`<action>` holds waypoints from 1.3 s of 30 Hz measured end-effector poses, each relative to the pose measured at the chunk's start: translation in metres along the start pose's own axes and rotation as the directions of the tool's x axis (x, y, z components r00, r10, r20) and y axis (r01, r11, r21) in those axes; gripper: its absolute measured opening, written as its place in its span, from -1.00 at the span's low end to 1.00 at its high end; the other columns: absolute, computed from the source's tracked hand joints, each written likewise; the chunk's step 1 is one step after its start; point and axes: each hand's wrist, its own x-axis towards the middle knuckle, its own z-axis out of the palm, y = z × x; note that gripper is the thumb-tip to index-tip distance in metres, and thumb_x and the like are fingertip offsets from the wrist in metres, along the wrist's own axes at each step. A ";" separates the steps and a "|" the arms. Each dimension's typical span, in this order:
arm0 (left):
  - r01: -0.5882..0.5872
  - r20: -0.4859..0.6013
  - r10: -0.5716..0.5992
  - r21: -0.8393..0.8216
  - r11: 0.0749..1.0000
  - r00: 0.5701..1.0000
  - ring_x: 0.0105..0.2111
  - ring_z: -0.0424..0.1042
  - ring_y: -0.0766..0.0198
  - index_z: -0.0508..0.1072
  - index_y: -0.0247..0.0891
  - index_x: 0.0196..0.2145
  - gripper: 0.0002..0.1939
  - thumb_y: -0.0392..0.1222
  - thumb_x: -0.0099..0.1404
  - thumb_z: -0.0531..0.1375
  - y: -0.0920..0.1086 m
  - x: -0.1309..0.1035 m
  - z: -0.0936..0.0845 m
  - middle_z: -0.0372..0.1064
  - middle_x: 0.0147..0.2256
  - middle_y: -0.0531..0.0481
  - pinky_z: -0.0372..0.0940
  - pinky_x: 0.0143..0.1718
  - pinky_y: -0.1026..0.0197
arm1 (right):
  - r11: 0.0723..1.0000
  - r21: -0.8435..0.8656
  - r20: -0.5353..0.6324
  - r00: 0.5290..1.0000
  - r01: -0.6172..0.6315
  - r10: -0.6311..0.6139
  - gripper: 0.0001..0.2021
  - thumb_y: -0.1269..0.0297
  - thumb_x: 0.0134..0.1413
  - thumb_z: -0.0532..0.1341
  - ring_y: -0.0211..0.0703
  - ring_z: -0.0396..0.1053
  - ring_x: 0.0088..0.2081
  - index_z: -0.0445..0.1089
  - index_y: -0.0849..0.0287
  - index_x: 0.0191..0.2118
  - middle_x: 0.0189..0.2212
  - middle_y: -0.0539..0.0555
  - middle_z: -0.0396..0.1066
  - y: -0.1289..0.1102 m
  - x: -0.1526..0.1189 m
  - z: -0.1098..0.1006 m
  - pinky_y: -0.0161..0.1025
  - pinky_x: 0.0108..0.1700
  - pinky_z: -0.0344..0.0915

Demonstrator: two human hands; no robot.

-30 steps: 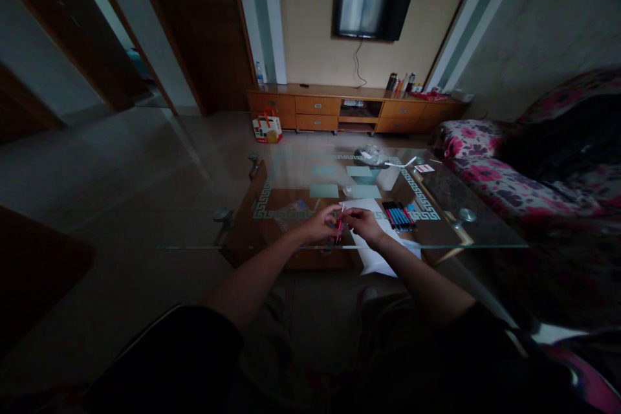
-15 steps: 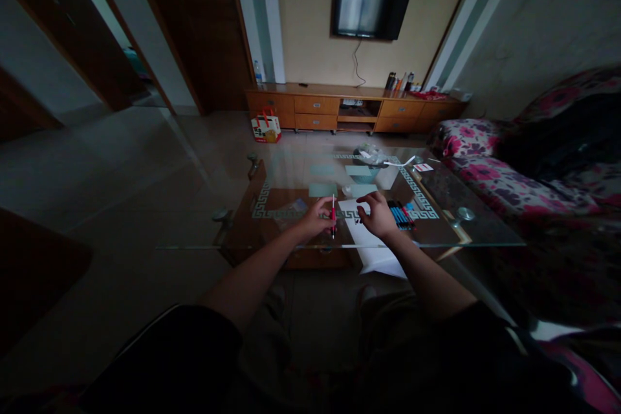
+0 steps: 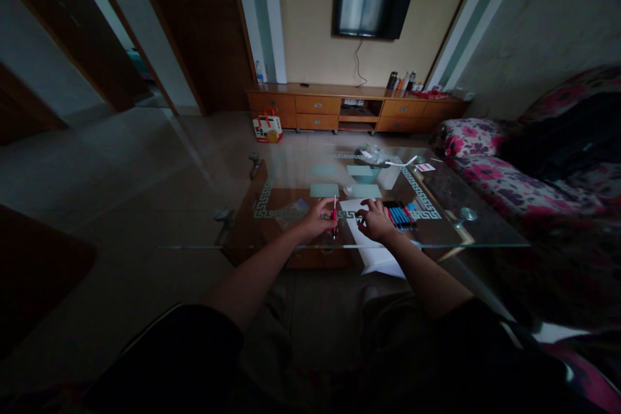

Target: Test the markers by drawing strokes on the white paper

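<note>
My left hand (image 3: pixel 319 221) is closed on a red pen (image 3: pixel 334 223), held upright near the glass table's front edge. A thin pale length sticks up from the pen's top. My right hand (image 3: pixel 377 220) is over a sheet of white paper (image 3: pixel 371 251), its fingers bent and thumb and forefinger apart. Small dark pieces (image 3: pixel 360 220) lie on the paper by those fingertips, partly covered by them. Just right of this hand, several blue, black and red pens (image 3: pixel 402 217) lie side by side in a row.
The glass coffee table (image 3: pixel 291 233) has a clear edge at front. Toward its far side are a crumpled plastic bag (image 3: pixel 371 154), a white strip (image 3: pixel 402 162) and a small card (image 3: pixel 425 167). A flowered sofa (image 3: pixel 490 181) stands to the right, and a low cabinet (image 3: pixel 315 105) is behind.
My right hand has dipped slightly left and down, its fingers bending closer to the small dark pieces. My left hand still holds the pen in about the same place.
</note>
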 end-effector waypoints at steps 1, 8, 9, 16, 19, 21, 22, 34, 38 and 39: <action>-0.005 0.005 0.005 0.002 1.000 1.000 -0.48 0.52 0.29 0.18 -0.14 0.25 -0.25 -0.39 0.14 0.32 -0.001 0.000 0.000 0.37 -0.32 0.06 0.40 -0.47 0.29 | 1.000 0.003 0.003 1.000 0.001 -0.001 -0.69 0.20 0.14 0.23 0.24 0.07 0.14 0.52 0.08 0.00 0.20 0.23 0.13 0.000 0.000 0.001 0.09 0.10 0.10; -0.007 0.019 0.007 -0.004 1.000 1.000 -0.48 0.53 0.29 0.18 -0.16 0.25 -0.24 -0.37 0.14 0.34 0.000 -0.001 0.000 0.39 -0.33 0.05 0.38 -0.48 0.31 | 1.000 0.016 0.002 1.000 0.005 -0.005 -0.71 0.18 0.17 0.24 0.25 0.08 0.15 0.54 0.07 -0.02 0.19 0.24 0.15 -0.001 0.000 0.002 0.10 0.12 0.11; -0.005 0.020 0.005 -0.003 1.000 1.000 -0.48 0.52 0.29 0.18 -0.16 0.25 -0.23 -0.37 0.13 0.34 0.000 -0.001 0.000 0.39 -0.33 0.06 0.37 -0.49 0.32 | 1.000 0.014 0.004 1.000 0.004 -0.004 -0.71 0.18 0.18 0.24 0.25 0.09 0.14 0.54 0.07 -0.02 0.19 0.24 0.15 -0.001 0.000 0.002 0.10 0.11 0.11; -0.007 0.028 0.007 0.000 1.000 1.000 -0.48 0.52 0.30 0.18 -0.15 0.24 -0.23 -0.37 0.13 0.34 -0.003 0.001 0.000 0.39 -0.34 0.06 0.36 -0.48 0.33 | 1.000 -0.004 0.002 1.000 0.006 -0.006 -0.70 0.20 0.16 0.23 0.25 0.10 0.13 0.54 0.07 -0.02 0.19 0.24 0.16 0.001 0.000 0.004 0.10 0.09 0.12; -0.004 0.031 0.004 0.000 1.000 1.000 -0.48 0.52 0.30 0.18 -0.14 0.25 -0.23 -0.37 0.12 0.35 -0.003 0.001 -0.001 0.40 -0.33 0.05 0.36 -0.48 0.33 | 1.000 -0.004 0.005 1.000 0.000 0.000 -0.72 0.21 0.17 0.22 0.24 0.09 0.13 0.55 0.07 -0.04 0.19 0.24 0.16 0.001 0.000 0.005 0.10 0.09 0.12; 0.000 0.030 0.000 0.002 1.000 1.000 -0.48 0.52 0.30 0.19 -0.14 0.24 -0.24 -0.36 0.14 0.34 -0.002 0.000 0.000 0.40 -0.32 0.04 0.36 -0.48 0.33 | 1.000 0.002 0.004 1.000 0.000 0.000 -0.74 0.21 0.18 0.22 0.23 0.09 0.13 0.56 0.06 -0.05 0.18 0.23 0.16 0.001 0.001 0.005 0.09 0.10 0.12; 0.001 0.030 -0.001 0.005 1.000 1.000 -0.48 0.52 0.31 0.19 -0.14 0.25 -0.25 -0.36 0.14 0.33 -0.001 0.000 0.000 0.40 -0.31 0.04 0.36 -0.48 0.33 | 1.000 0.006 0.003 1.000 -0.001 0.001 -0.74 0.21 0.18 0.22 0.23 0.09 0.13 0.56 0.06 -0.06 0.18 0.22 0.17 0.001 0.001 0.005 0.09 0.10 0.11; 0.018 0.025 -0.018 -0.014 1.000 1.000 -0.49 0.53 0.30 0.20 -0.11 0.24 -0.24 -0.37 0.13 0.36 -0.002 0.000 0.001 0.39 -0.31 0.05 0.36 -0.49 0.33 | 1.000 0.005 0.021 1.000 0.001 -0.001 -0.74 0.24 0.22 0.20 0.21 0.08 0.15 0.55 0.04 -0.04 0.19 0.22 0.16 0.000 0.002 0.005 0.10 0.13 0.09; 0.014 0.030 -0.014 -0.005 1.000 0.999 -0.48 0.53 0.29 0.19 -0.12 0.24 -0.24 -0.38 0.13 0.34 0.000 -0.001 0.000 0.38 -0.33 0.06 0.37 -0.49 0.32 | 1.000 0.001 0.003 1.000 0.017 -0.017 -0.76 0.23 0.23 0.20 0.20 0.09 0.14 0.55 0.05 -0.05 0.19 0.22 0.18 0.000 0.002 0.005 0.08 0.10 0.11; 0.012 0.032 -0.012 -0.006 1.000 0.999 -0.48 0.53 0.29 0.19 -0.13 0.24 -0.24 -0.38 0.13 0.34 0.000 -0.001 0.000 0.38 -0.33 0.06 0.37 -0.49 0.32 | 1.000 0.001 -0.004 1.000 0.023 -0.023 -0.76 0.23 0.23 0.20 0.20 0.10 0.14 0.55 0.05 -0.06 0.19 0.22 0.19 0.000 0.002 0.004 0.07 0.09 0.12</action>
